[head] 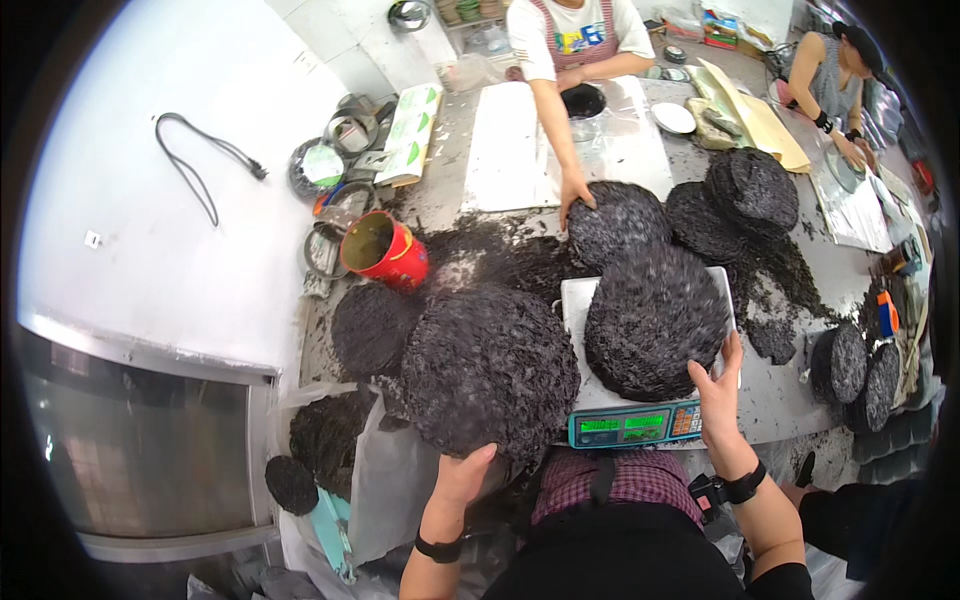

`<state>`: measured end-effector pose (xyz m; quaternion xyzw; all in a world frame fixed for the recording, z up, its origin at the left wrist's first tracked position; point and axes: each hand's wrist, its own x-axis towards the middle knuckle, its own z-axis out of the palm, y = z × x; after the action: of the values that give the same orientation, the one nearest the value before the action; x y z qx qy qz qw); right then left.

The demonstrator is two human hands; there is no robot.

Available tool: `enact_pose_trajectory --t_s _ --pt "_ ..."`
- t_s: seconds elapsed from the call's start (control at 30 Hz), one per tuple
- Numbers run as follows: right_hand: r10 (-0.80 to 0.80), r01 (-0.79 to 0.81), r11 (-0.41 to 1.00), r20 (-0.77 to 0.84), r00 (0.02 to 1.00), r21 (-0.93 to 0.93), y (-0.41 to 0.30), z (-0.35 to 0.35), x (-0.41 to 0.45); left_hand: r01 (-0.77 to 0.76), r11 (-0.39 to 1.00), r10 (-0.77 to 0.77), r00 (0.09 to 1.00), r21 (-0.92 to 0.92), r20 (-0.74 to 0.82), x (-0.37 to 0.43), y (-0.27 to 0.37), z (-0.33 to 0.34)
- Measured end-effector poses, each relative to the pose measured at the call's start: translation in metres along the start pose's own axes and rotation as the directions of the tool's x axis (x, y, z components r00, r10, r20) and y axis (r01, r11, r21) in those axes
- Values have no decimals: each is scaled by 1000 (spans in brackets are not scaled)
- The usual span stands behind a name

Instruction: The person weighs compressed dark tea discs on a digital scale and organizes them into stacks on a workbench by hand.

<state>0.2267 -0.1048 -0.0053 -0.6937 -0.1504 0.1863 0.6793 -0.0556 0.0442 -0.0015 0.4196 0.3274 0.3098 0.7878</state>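
My left hand grips the lower edge of a large round black cake of dried leafy matter, seaweed by its look, thumb on top and fingers hidden beneath. To the right, my right hand holds the lower right edge of a second black cake. That cake is slightly blurred and lies over the white pan of a digital scale; whether it rests fully on the pan I cannot tell. Green digits glow on the scale's panel. Behind it, a co-worker's hand touches a third cake.
More black cakes are stacked at the back right. Loose dark crumbs cover the table beside a red bucket. An open plastic sack with dark material stands lower left. Another person works at far right.
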Motion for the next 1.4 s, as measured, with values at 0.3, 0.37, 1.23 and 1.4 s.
enact_pose_trajectory --t_s 0.3,0.37,1.23,1.4 --pt "-364 712 682 768 527 -165 -49 61 -47 -145 932 33 947 333 320 12 -15 41" --pt "-407 693 713 741 535 -109 -46 61 -45 -8 974 -54 962 227 267 14 -6 49" --pt "389 -345 907 -165 907 241 36 -64 -14 -284 779 163 953 560 257 51 -25 58" --pt "372 -318 908 -177 911 274 26 -75 -10 -588 263 -18 789 764 614 67 -50 125"
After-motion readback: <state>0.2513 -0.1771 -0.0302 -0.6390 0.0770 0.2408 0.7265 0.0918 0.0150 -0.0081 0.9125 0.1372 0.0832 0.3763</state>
